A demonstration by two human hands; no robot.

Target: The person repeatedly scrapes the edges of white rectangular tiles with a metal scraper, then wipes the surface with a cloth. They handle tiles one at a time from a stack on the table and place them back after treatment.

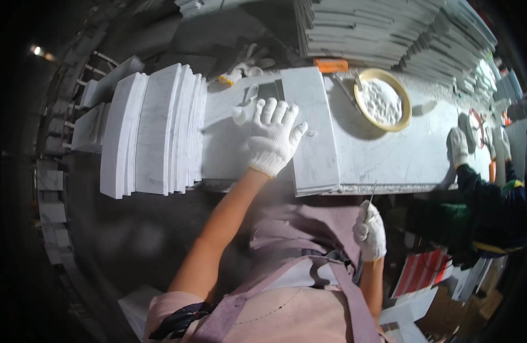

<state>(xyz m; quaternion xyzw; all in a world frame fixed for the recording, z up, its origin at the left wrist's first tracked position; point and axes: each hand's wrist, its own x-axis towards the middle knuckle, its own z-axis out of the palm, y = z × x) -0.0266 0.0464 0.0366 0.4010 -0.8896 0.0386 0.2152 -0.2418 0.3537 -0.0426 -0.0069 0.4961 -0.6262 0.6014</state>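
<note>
My left hand (273,137), in a white knit glove, is spread flat over the left edge of some stacked pale marble slabs (315,126) on the bench. Whether its palm presses on the stone cannot be made out. Just beyond its fingertips lies a small white translucent scrap (239,115). In front of the bench edge, my gloved right hand (370,233) is closed around a thin, narrow metal tool (372,193) that points up; its exact kind is unclear. A yellow bowl (408,108) of white powdery or pasty material stands to the right of the slabs.
Upright marble slabs (155,131) fill the bench's left end. Tall slab stacks (366,34) rise behind. Spare gloves (249,64) and an orange block-like object (331,65) lie at the back. Far right, a co-worker's gloved hand (459,147) rests at the bench.
</note>
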